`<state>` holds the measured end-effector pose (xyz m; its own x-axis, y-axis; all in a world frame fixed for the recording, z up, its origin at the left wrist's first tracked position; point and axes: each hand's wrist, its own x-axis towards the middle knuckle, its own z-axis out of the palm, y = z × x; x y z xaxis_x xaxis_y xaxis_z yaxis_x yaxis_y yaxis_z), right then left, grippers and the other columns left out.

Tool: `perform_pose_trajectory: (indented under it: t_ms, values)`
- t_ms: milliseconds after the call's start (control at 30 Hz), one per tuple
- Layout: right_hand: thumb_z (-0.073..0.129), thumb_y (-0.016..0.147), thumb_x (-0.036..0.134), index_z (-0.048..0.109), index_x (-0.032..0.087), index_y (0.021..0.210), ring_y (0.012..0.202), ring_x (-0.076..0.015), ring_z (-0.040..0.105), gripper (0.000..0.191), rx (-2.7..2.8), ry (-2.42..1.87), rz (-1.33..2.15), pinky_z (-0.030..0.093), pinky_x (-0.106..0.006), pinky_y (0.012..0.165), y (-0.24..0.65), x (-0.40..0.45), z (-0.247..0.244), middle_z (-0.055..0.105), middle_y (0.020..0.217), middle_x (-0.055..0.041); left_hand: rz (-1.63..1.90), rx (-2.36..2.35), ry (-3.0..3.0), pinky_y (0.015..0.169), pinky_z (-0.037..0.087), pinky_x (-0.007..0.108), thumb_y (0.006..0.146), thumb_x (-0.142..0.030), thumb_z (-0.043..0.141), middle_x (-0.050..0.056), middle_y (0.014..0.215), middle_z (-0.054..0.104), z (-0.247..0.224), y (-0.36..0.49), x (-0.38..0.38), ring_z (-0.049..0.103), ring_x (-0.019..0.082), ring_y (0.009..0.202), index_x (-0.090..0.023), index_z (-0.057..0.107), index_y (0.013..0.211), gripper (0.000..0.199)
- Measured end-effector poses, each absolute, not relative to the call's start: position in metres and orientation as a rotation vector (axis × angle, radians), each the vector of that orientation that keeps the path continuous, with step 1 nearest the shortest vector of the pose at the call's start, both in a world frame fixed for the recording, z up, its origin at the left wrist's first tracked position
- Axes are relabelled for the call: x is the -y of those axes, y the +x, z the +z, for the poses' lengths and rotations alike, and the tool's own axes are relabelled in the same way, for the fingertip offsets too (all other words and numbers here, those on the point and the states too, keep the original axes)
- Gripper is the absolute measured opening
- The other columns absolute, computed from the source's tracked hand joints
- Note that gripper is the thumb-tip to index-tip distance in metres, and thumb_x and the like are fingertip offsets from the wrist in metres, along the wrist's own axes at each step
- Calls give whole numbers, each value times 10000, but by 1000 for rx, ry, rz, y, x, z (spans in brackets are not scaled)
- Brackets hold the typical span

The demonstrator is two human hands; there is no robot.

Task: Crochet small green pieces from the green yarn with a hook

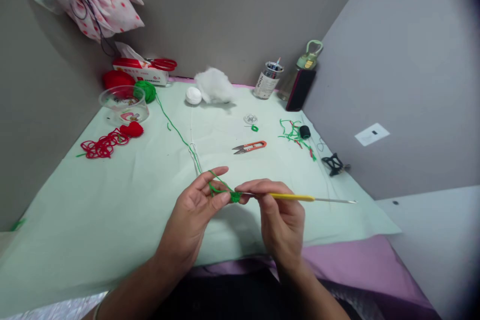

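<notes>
Near the table's front centre, my left hand (197, 210) pinches a small green crochet piece (235, 197) between thumb and fingers, its index finger raised with green yarn (172, 122) running over it. My right hand (281, 215) is closed on a crochet hook with a yellow handle (292, 197). The hook's near tip meets the green piece, and its other end points right. The green yarn leads back to a green ball (145, 91) at the back left. A white strand (193, 152) lies beside it, leading toward a white ball (193, 95).
Orange thread snips (250, 147) lie beyond my hands. Red yarn (103, 144) and a clear tub (125, 107) are left. White stuffing (215, 85), a pen can (267, 81), a phone (300, 90) and a bottle (308, 60) line the back. Yarn scraps (294, 132) and a black stand (335, 164) are right.
</notes>
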<state>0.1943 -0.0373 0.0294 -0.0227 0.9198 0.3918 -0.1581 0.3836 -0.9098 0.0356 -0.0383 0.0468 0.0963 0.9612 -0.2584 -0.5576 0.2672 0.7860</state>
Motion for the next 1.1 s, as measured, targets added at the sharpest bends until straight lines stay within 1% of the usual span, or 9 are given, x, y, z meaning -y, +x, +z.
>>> perform_pose_trajectory:
  t_ms: [67,233,367,500,700,933,1100]
  values:
    - [565,1077,233,773,289,1111,848,-137,713,218,1297,-782,1015,585,-315,808,194,37,29,781,1042,-13,1220,-860,562,901,521,290,821,-251,883,-27,814,704,47,36,38,694,147,859,-198,739,1229,437]
    - [572,1072,231,776,284,1101,849,-144,709,212,1295,-790,993,575,-314,792,194,37,28,781,1035,-21,1192,-841,565,935,514,290,799,-241,911,-33,850,731,45,34,39,710,137,876,-234,730,1262,496]
    - [572,1070,224,774,282,1106,845,-150,707,213,1288,-781,991,576,-321,786,194,36,28,782,1038,-26,1180,-836,578,959,515,316,812,-244,902,-10,892,753,44,34,40,722,159,917,-229,721,1284,505]
    - [577,1065,216,775,274,1093,832,-155,709,209,1276,-773,1002,579,-329,787,193,36,28,787,1026,-32,1175,-838,585,976,507,327,817,-236,895,-17,893,739,45,34,39,723,166,927,-228,710,1303,520]
    - [572,1070,249,771,275,1095,826,-162,720,203,1270,-740,1028,596,-342,781,194,36,29,788,1030,-39,1166,-871,591,947,502,314,838,-271,876,-14,876,736,46,33,39,717,160,903,-210,700,1305,502]
    - [576,1068,240,768,271,1096,828,-154,727,196,1266,-733,1025,602,-328,776,194,36,28,791,1022,-39,1175,-852,608,942,518,300,829,-253,886,-20,871,733,44,33,40,717,143,872,-216,695,1300,510]
    - [577,1067,257,770,271,1081,808,-161,724,194,1276,-774,1010,611,-341,775,194,36,30,793,1010,-38,1178,-851,628,968,519,342,833,-260,877,-10,886,717,46,33,41,734,181,898,-213,695,1305,509]
